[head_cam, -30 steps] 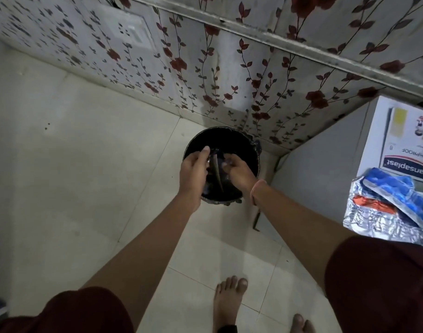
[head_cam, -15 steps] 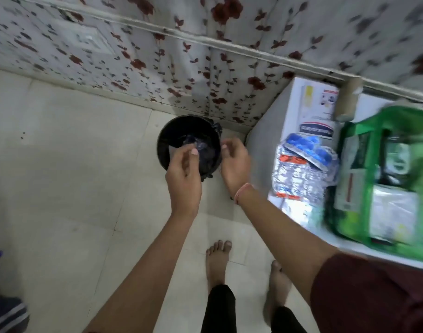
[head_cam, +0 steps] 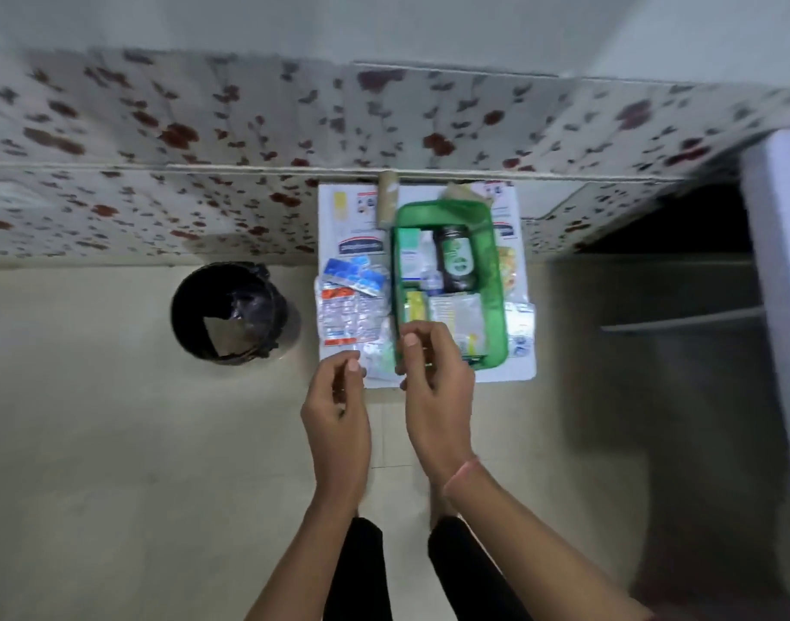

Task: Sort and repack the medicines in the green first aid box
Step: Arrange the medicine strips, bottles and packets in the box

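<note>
The green first aid box [head_cam: 496,316] lies open on a small white table [head_cam: 518,374] against the floral wall. Inside it are a dark bottle [head_cam: 455,262], a small green carton [head_cam: 410,255] and clear packets. A pile of foil pill strips [head_cam: 350,316] with blue strips [head_cam: 355,273] on top lies left of the box. My left hand [head_cam: 337,410] hovers at the table's front edge, fingers loosely curled and holding nothing. My right hand [head_cam: 433,374] is over the box's near left corner, fingers loosely curled, nothing visible in it.
A black bin [head_cam: 231,313] lined with a bag stands on the tiled floor left of the table. A brown roll [head_cam: 386,203] stands at the table's back. A dark gap and white furniture [head_cam: 778,262] lie to the right. My legs are below.
Both hands came away from the black bin and moved right to the table's front edge. The view swung from the bin to the green box.
</note>
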